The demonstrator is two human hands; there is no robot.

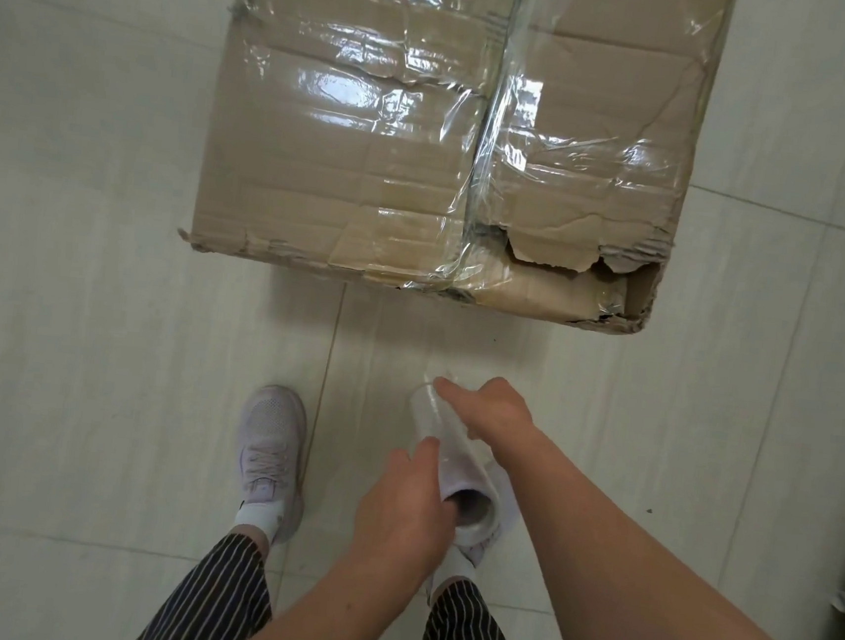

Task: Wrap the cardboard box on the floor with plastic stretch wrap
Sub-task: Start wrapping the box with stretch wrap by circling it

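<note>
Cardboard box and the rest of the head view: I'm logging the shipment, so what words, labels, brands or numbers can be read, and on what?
No readable text anywhere.
Cardboard box: no print or label visible on its top or near side.
Roll of stretch wrap: plain, no label.
Shoe: one small dark mark, too small to read.

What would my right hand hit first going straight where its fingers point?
The right hand holds the clear stretch-wrap roll; beyond it lie pale floor tiles, then perhaps the torn brown cardboard box's left corner; depth unclear.
</note>
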